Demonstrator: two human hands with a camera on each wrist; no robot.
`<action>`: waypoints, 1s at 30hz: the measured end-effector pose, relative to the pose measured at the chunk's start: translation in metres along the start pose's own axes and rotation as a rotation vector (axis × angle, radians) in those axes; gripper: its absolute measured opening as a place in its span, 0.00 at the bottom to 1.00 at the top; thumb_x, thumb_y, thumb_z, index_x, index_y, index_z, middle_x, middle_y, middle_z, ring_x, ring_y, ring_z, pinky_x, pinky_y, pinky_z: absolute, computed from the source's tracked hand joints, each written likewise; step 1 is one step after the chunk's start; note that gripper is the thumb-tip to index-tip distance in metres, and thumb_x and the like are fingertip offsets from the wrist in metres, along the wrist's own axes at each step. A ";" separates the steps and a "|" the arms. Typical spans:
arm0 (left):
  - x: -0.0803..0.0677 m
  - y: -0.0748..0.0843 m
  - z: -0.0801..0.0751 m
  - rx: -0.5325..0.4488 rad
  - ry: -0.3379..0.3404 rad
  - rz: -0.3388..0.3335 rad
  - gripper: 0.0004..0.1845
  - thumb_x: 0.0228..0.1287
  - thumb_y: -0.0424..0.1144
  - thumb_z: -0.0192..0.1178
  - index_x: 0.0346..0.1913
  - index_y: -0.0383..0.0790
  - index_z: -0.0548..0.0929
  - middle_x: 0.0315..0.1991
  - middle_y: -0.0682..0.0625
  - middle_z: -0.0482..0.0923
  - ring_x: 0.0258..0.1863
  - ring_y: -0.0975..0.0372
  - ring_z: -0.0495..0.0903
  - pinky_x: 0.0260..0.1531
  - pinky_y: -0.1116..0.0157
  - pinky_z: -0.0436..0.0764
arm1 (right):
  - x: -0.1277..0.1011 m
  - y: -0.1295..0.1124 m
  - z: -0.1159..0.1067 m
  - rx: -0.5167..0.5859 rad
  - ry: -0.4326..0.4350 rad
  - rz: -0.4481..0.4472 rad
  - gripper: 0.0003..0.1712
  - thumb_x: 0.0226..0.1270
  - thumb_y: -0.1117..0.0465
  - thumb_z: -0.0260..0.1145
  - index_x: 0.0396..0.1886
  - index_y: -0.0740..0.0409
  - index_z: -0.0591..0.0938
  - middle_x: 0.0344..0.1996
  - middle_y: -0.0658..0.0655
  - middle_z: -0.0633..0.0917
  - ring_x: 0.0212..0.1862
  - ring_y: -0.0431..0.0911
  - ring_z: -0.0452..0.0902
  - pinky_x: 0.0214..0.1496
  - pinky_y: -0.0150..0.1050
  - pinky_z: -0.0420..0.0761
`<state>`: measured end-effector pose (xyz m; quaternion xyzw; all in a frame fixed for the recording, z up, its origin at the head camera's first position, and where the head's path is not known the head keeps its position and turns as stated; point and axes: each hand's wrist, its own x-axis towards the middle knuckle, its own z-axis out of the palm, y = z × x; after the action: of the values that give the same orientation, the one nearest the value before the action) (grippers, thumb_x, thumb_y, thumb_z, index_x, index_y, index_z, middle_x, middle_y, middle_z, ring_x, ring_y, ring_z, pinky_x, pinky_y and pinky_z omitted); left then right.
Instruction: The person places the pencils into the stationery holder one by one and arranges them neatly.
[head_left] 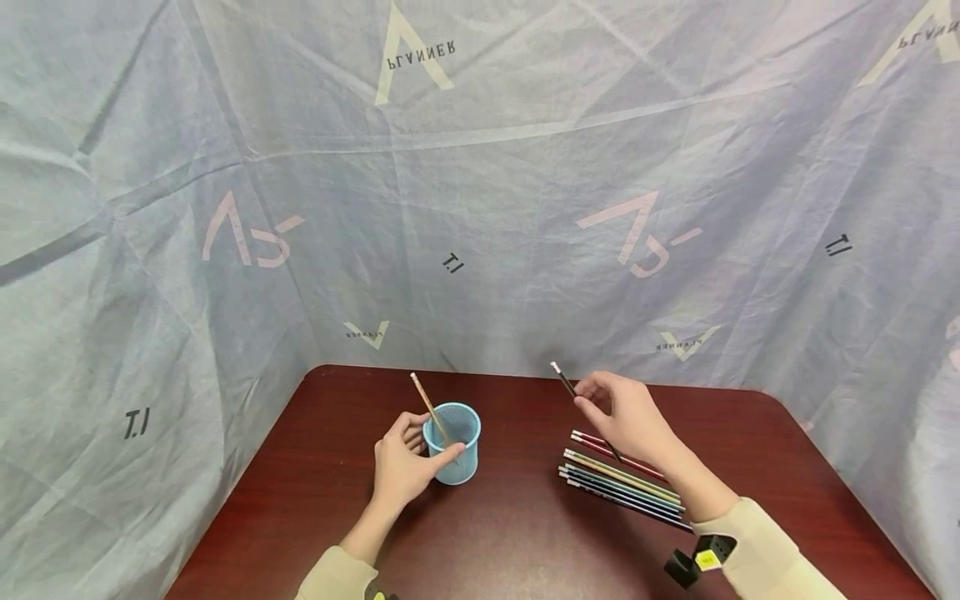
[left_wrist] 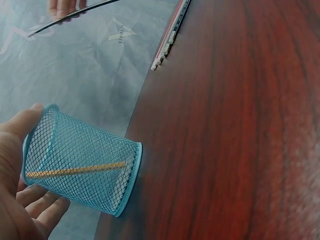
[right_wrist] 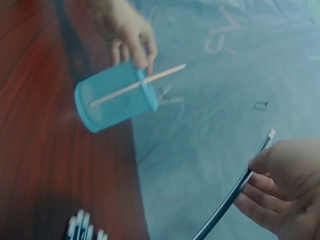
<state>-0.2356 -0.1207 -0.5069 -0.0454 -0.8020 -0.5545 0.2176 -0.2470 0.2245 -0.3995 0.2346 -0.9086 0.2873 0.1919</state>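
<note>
My left hand grips a light blue mesh pencil cup near its rim, thumb on one side and fingers on the other. The cup stands upright on the table, and one yellow-orange pencil leans inside it, its eraser end sticking out. Held up in my right hand is a black pencil, pinched between thumb and fingers with its white eraser end pointing up. Below that hand, several pencils in red, yellow, green and blue lie side by side on the table, partly behind the wrist.
The dark red wooden table reaches back to a grey printed cloth hanging behind and at both sides. A small black object sits by the right sleeve, next to the wrist camera.
</note>
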 end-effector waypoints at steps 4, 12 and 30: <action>0.000 0.000 0.000 0.001 0.000 -0.006 0.33 0.43 0.48 0.89 0.51 0.39 0.85 0.49 0.41 0.92 0.50 0.47 0.93 0.53 0.48 0.91 | 0.011 -0.015 0.002 0.082 0.007 0.024 0.04 0.73 0.64 0.73 0.43 0.52 0.87 0.33 0.47 0.89 0.34 0.36 0.85 0.36 0.34 0.86; 0.002 0.001 -0.001 0.020 -0.003 -0.018 0.33 0.41 0.46 0.90 0.50 0.40 0.86 0.49 0.43 0.92 0.49 0.51 0.93 0.53 0.52 0.92 | 0.034 -0.037 0.013 0.176 0.050 0.033 0.04 0.73 0.63 0.73 0.45 0.53 0.88 0.35 0.47 0.90 0.38 0.40 0.87 0.41 0.34 0.89; 0.002 -0.001 0.000 0.032 -0.005 0.002 0.34 0.41 0.48 0.90 0.51 0.41 0.85 0.49 0.42 0.92 0.49 0.50 0.93 0.51 0.51 0.92 | 0.077 -0.076 0.060 0.481 0.159 -0.003 0.05 0.76 0.63 0.70 0.47 0.59 0.86 0.39 0.57 0.90 0.40 0.46 0.90 0.42 0.36 0.92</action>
<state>-0.2375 -0.1213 -0.5067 -0.0439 -0.8113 -0.5411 0.2168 -0.2819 0.1084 -0.3745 0.2518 -0.7957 0.5126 0.2019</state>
